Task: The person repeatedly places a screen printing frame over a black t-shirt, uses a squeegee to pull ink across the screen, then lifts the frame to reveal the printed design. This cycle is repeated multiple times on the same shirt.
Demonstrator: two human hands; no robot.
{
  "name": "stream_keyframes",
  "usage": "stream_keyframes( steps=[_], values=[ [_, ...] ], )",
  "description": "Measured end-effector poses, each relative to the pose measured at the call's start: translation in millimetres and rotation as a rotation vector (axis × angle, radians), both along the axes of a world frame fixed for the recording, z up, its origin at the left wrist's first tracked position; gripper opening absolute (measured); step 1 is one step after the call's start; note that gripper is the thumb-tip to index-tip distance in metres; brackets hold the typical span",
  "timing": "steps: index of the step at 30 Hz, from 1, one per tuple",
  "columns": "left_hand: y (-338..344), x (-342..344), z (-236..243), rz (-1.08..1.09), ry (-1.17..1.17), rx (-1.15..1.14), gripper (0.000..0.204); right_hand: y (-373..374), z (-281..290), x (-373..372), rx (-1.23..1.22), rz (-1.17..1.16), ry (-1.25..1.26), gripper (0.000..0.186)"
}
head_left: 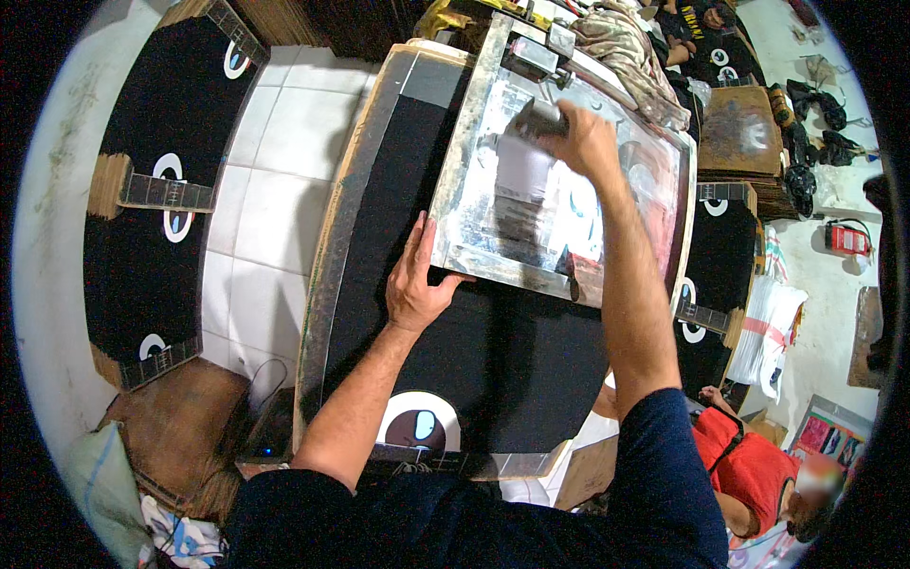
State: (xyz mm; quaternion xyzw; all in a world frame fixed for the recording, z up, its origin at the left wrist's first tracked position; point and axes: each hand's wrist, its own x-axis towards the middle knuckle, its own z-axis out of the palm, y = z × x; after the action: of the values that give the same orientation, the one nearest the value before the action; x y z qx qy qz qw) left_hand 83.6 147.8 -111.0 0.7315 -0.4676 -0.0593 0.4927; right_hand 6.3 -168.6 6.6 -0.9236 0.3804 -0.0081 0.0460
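Observation:
A screen printing frame (559, 284) with a shiny, ink-smeared mesh lies across black fabric (379, 228) stretched on a long board. At its near left corner is my left hand (417, 284), fingers straight along the side edge and thumb against the near edge, gripping the corner. Over the far part of the mesh, my right hand (583, 142) is closed on a dark squeegee (538, 121), blurred by motion. Pale and dark ink patches show on the mesh below it. A printed cartoon eye (420, 423) sits on the fabric near my body.
A metal box-like fitting (533, 57) sits at the frame's far end, beside crumpled cloth (621, 47). More boards with black printed fabric (156, 123) stand left and right. A person in red (749, 465) is at the lower right; a fire extinguisher (846, 239) is beyond.

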Motion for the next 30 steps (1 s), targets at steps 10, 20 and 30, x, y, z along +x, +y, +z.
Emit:
stream_keyframes(
  steps=[10,20,30],
  values=[
    [-0.4,-0.5,-0.1,-0.005,0.024,0.0,0.104,62.0,-23.7,-19.2,-0.051,-0.011,-0.239,0.03],
    [-1.3,-1.0,3.1,-0.007,0.025,-0.009,0.101,-11.6,-2.1,1.4,-0.162,-0.05,-0.116,0.035],
    [-3.0,0.0,6.1,-0.017,-0.036,0.007,0.103,-98.9,-17.9,47.5,-0.218,-0.015,-0.138,0.059]
  ],
)
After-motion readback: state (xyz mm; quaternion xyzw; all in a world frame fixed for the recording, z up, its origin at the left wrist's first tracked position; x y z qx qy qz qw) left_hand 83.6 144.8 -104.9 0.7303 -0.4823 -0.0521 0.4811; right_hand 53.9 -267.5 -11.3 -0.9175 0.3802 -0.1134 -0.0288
